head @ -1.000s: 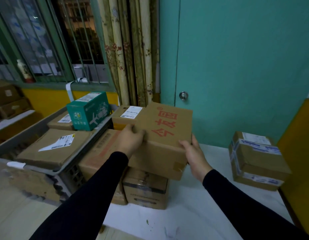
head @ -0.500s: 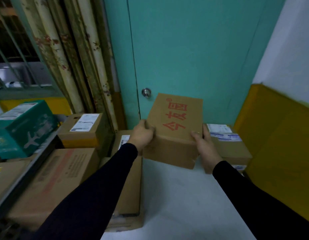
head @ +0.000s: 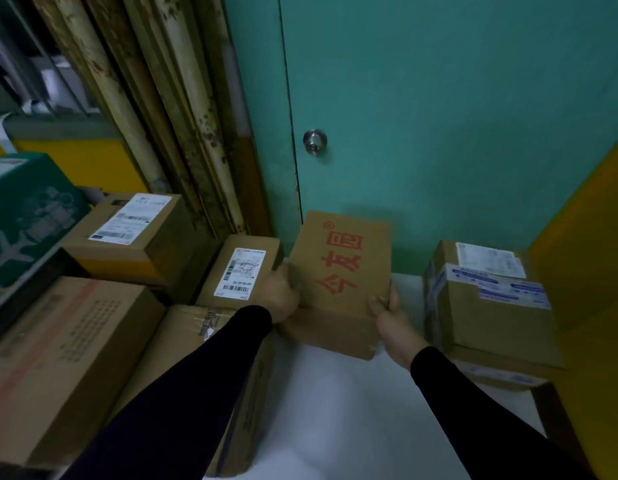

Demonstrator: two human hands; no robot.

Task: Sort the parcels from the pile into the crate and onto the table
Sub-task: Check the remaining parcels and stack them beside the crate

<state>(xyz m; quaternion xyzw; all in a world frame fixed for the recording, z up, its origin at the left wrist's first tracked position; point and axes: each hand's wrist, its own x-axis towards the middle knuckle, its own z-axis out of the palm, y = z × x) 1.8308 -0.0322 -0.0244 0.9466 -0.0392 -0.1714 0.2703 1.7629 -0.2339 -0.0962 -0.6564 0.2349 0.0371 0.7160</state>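
You held the brown cardboard box with red characters (head: 338, 271) over the white table (head: 335, 410), left hand (head: 283, 296) and right hand (head: 387, 313) each in a closed grip on a side (likely to set it down level).

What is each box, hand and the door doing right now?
box with red characters: held up, tilted
left hand: grips its left side
right hand: grips its right side
taped box: resting on white table
door: closed

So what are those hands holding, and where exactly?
A box with red characters, held by its two sides near the front corners: the left hand grips the left side, the right hand the right.
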